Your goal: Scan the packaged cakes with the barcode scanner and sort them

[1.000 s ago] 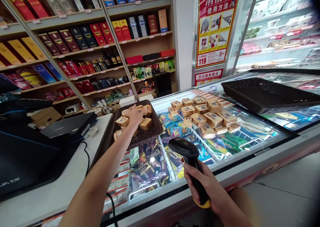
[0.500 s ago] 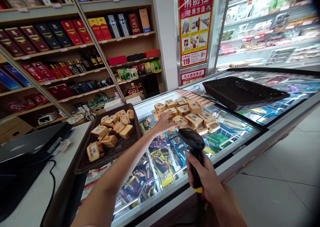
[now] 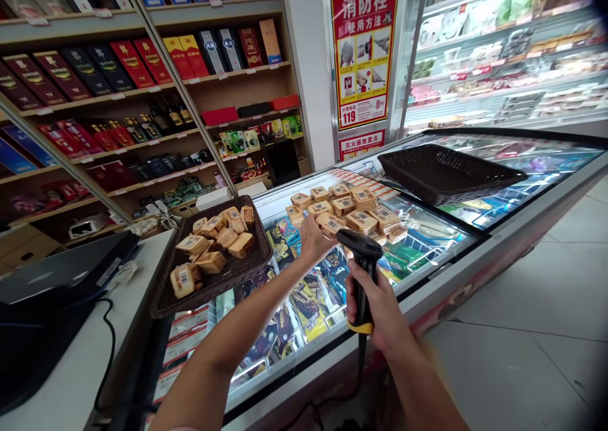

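Observation:
My left hand [image 3: 315, 240] reaches to the near-left edge of a cluster of wrapped, golden-brown, bread-like blocks [image 3: 361, 221] with barcode labels, lying on the freezer's glass top. It is against the nearest packs, but its fingertips are partly hidden, so a grip cannot be made out. Closed around the handle of a black barcode scanner [image 3: 361, 244] is my right hand [image 3: 375, 301]; the scanner's head is just right of my left hand, near the front packs. More of the same packs [image 3: 211, 262] lie loosely in a brown woven basket [image 3: 251, 263] at the left.
Under the glass top [image 3: 456, 228] are colourful frozen-food bags. A dark woven tray [image 3: 446, 171] rests further right on the freezer. At left stands a white counter [image 3: 128, 311] with a black device [image 3: 61, 285] and cable. Shelves [image 3: 237, 70] of boxed goods line the back.
My left hand has gone from spread fingers over the packs to a narrower shape at their near edge. The scanner and my right hand have moved slightly up and left; the view has shifted a little.

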Demonstrator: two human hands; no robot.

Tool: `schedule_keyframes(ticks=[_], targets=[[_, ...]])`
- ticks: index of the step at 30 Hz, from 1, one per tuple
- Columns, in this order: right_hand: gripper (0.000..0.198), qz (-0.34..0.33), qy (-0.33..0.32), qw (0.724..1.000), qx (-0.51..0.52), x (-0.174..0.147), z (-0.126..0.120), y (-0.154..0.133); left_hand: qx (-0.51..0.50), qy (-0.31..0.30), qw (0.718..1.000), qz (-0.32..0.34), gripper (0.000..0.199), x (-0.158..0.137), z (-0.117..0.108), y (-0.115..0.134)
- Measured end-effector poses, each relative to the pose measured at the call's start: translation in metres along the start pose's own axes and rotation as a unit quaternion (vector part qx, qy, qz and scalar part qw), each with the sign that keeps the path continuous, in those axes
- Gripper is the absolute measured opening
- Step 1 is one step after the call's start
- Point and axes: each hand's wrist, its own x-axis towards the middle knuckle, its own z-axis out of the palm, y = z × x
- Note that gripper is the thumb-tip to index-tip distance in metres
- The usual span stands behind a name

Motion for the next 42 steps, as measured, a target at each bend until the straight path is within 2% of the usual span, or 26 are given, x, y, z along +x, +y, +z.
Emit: schedule_keyframes(ticks=[3,6,9,12,17,20,24,27,30,34,38,42], targets=[[0.041,0.005,-0.02,0.998,0.058,-0.011,0.013,0.0,0.059,0.068,0.993,0.08,0.076,-0.013,-0.033,-0.009],[0.039,0.026,-0.052,0.992,0.11,-0.023,0.03,0.004,0.135,0.096,0.977,0.134,0.072,-0.031,-0.068,-0.023],[0.043,0.069,-0.099,0.985,0.119,-0.036,0.047,0.012,0.184,0.111,0.966,0.142,0.07,-0.05,-0.098,-0.037],[0.049,0.11,-0.148,0.978,0.092,-0.05,0.06,0.022,0.191,0.107,0.968,0.127,0.07,-0.067,-0.12,-0.046],[0.047,0.127,-0.175,0.973,0.084,-0.069,0.07,0.029,0.184,0.078,0.978,0.055,0.069,-0.086,-0.15,-0.054],[0.05,0.14,-0.19,0.971,0.045,-0.075,0.068,0.03,0.197,0.097,0.976,0.001,0.073,-0.089,-0.169,-0.066],[0.045,0.112,-0.171,0.978,0.046,-0.077,0.062,0.031,0.243,0.1,0.957,-0.122,0.074,-0.081,-0.196,-0.092],[0.042,0.095,-0.163,0.981,0.049,-0.075,0.057,0.033,0.243,0.046,0.946,-0.209,0.074,-0.074,-0.209,-0.109],[0.042,0.096,-0.158,0.982,0.046,-0.069,0.052,0.035,0.236,-0.006,0.944,-0.229,0.071,-0.07,-0.211,-0.113],[0.043,0.098,-0.148,0.983,0.046,-0.056,0.042,0.037,0.226,0.007,0.963,-0.143,0.07,-0.058,-0.193,-0.099],[0.042,0.098,-0.123,0.986,0.048,-0.041,0.027,0.037,0.185,-0.016,0.981,-0.055,0.054,-0.03,-0.155,-0.074],[0.042,0.091,-0.089,0.99,0.062,-0.027,0.006,0.031,0.139,-0.075,0.987,-0.025,0.049,0.005,-0.103,-0.054]])
